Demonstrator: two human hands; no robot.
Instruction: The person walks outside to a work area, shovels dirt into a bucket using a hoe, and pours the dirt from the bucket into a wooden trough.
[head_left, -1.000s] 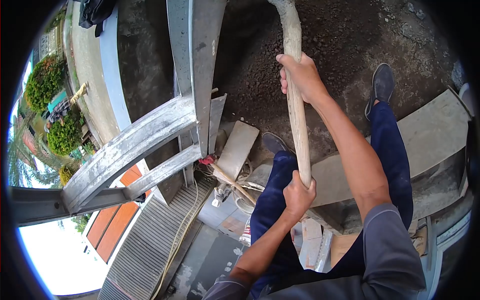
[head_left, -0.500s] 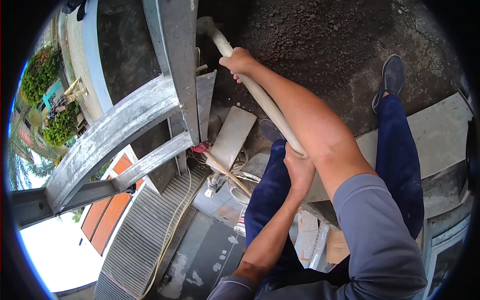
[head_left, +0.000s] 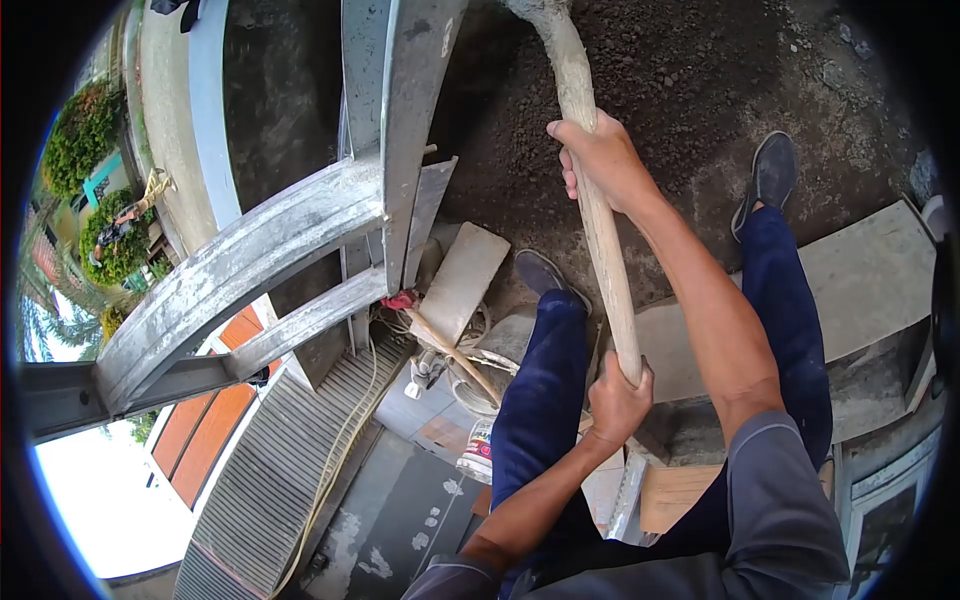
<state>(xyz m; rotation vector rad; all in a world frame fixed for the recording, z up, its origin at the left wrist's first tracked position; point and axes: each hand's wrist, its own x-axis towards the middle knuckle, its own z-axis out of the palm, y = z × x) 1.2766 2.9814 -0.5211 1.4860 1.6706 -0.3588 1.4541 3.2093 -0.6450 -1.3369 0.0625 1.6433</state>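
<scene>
A long, pale wooden handle [head_left: 604, 245] runs from the top centre down between my legs. Near its lower end my left hand [head_left: 620, 398] is closed round it. My right hand [head_left: 605, 160] grips the same handle higher up, its arm reaching in from the right. At the top edge, the handle's far end is thick and crusted with grey; the tool head is cut off by the frame. Loose dark soil [head_left: 650, 90] lies beyond and beside the handle.
Left of the handle stands a grey metal frame [head_left: 250, 225] with a curved beam. A flat board [head_left: 463, 280], a stick [head_left: 455, 350] and a bucket [head_left: 478, 450] are near my left leg. A concrete ledge [head_left: 870, 270] runs behind my legs. A person [head_left: 120, 228] is at the far left.
Since half a second ago, the handle has swung from slanting left to nearly upright, and my right hand has moved right with it. Both hands have kept their grip.
</scene>
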